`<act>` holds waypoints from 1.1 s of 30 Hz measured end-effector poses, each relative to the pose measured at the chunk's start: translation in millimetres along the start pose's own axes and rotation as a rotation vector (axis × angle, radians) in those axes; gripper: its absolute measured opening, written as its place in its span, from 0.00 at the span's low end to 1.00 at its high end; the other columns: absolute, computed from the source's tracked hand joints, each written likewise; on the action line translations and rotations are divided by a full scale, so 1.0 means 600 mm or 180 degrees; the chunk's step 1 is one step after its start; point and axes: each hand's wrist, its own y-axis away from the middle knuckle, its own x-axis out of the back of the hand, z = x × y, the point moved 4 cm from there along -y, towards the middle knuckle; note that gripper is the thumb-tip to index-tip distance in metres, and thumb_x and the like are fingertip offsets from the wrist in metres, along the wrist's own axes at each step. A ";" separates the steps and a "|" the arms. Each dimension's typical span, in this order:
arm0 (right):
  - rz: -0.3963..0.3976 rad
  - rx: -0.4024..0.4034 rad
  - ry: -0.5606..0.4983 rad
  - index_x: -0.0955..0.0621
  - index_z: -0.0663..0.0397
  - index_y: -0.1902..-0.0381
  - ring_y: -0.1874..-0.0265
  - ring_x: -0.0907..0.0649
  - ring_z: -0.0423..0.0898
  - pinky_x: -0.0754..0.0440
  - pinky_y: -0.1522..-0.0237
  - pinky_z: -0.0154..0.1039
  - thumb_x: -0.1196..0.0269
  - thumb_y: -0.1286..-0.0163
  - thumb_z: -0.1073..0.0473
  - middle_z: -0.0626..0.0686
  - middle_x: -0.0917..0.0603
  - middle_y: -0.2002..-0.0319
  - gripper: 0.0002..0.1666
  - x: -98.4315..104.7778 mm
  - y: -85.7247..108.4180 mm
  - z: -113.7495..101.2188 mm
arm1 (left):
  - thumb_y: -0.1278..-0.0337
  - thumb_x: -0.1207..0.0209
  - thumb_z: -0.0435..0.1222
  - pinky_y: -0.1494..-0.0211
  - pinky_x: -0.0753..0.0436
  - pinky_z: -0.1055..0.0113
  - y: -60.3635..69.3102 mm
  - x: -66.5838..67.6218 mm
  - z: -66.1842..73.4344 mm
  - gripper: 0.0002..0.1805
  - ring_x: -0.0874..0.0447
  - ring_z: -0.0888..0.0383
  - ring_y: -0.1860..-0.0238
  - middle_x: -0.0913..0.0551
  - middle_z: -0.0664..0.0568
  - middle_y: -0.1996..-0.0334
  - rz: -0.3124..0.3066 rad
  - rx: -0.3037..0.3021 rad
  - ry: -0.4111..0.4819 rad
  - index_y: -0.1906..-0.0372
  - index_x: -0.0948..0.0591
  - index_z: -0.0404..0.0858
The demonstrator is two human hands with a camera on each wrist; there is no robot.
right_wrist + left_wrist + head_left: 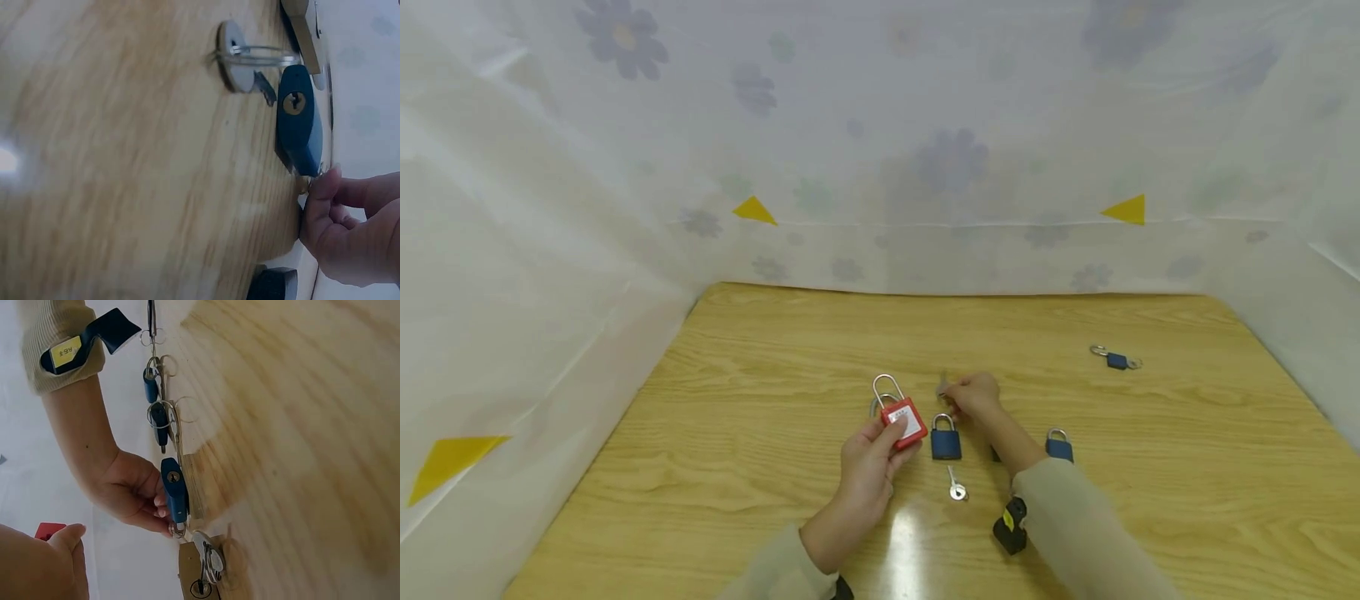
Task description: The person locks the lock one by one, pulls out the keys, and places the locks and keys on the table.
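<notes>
In the head view my left hand holds a red padlock with a white label, thumb across its front, shackle pointing up and away. Part of that red padlock also shows in the left wrist view. My right hand reaches past a blue padlock, its fingertips pinching a small silver key, partly covered. Its curled fingers show beside the blue padlock's far end in the right wrist view. A ringed key lies before that padlock. A brass-coloured padlock stands near keys in the left wrist view.
Another blue padlock stands right of my right forearm, which partly hides a dark object. Farther right lies a small blue padlock with its shackle open and a key at its end. White sheets surround the wooden table.
</notes>
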 end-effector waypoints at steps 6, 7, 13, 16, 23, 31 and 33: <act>0.0093 0.0016 0.0276 0.22 0.69 0.72 0.94 0.30 0.35 0.30 0.91 0.26 0.44 0.42 0.69 0.46 0.30 0.93 0.05 -0.004 0.001 -0.005 | 0.38 0.47 0.30 0.50 0.18 0.64 0.001 0.000 -0.002 0.22 0.17 0.57 0.57 0.21 0.36 0.51 -0.0031 0.0029 0.0031 0.44 0.33 0.19; 0.0097 0.0035 0.0297 0.22 0.69 0.73 0.94 0.30 0.35 0.30 0.91 0.26 0.44 0.42 0.69 0.46 0.30 0.93 0.05 -0.004 0.001 -0.005 | 0.38 0.47 0.30 0.50 0.18 0.64 0.001 0.000 -0.002 0.22 0.17 0.57 0.57 0.21 0.36 0.51 -0.0038 0.0031 0.0026 0.44 0.33 0.19; 0.0145 0.0100 0.0305 0.23 0.66 0.78 0.95 0.30 0.35 0.32 0.92 0.26 0.43 0.42 0.69 0.45 0.29 0.94 0.07 -0.003 0.004 -0.008 | 0.37 0.48 0.29 0.48 0.19 0.62 0.003 -0.001 -0.002 0.23 0.18 0.56 0.54 0.25 0.32 0.47 -0.0081 0.0040 0.0044 0.43 0.35 0.18; 0.0195 0.0135 0.0363 0.24 0.63 0.83 0.96 0.31 0.35 0.33 0.92 0.26 0.42 0.43 0.69 0.45 0.30 0.95 0.10 -0.002 0.007 -0.009 | 0.37 0.48 0.30 0.48 0.19 0.63 0.004 -0.001 -0.003 0.23 0.18 0.56 0.53 0.26 0.30 0.45 -0.0098 0.0073 0.0026 0.42 0.35 0.19; 0.0274 0.0164 0.0516 0.25 0.61 0.85 0.96 0.32 0.35 0.33 0.93 0.25 0.41 0.44 0.69 0.45 0.31 0.96 0.11 -0.002 0.011 -0.010 | 0.36 0.48 0.31 0.48 0.19 0.64 0.002 0.000 -0.006 0.24 0.18 0.55 0.52 0.27 0.30 0.44 -0.0139 0.0096 0.0003 0.41 0.36 0.19; 0.0331 0.0246 0.0471 0.24 0.63 0.84 0.95 0.29 0.35 0.30 0.92 0.27 0.40 0.45 0.68 0.45 0.29 0.93 0.09 0.002 0.012 -0.009 | 0.37 0.47 0.30 0.49 0.18 0.65 0.001 -0.003 -0.008 0.24 0.17 0.57 0.55 0.25 0.31 0.46 -0.0201 0.0084 0.0000 0.41 0.35 0.19; 0.0416 0.0387 0.0394 0.24 0.64 0.81 0.92 0.29 0.36 0.30 0.90 0.27 0.40 0.44 0.67 0.45 0.27 0.89 0.08 0.006 0.019 -0.014 | 0.37 0.48 0.31 0.49 0.18 0.66 0.001 -0.004 -0.007 0.24 0.17 0.58 0.56 0.24 0.32 0.47 -0.0236 0.0072 -0.0040 0.41 0.35 0.19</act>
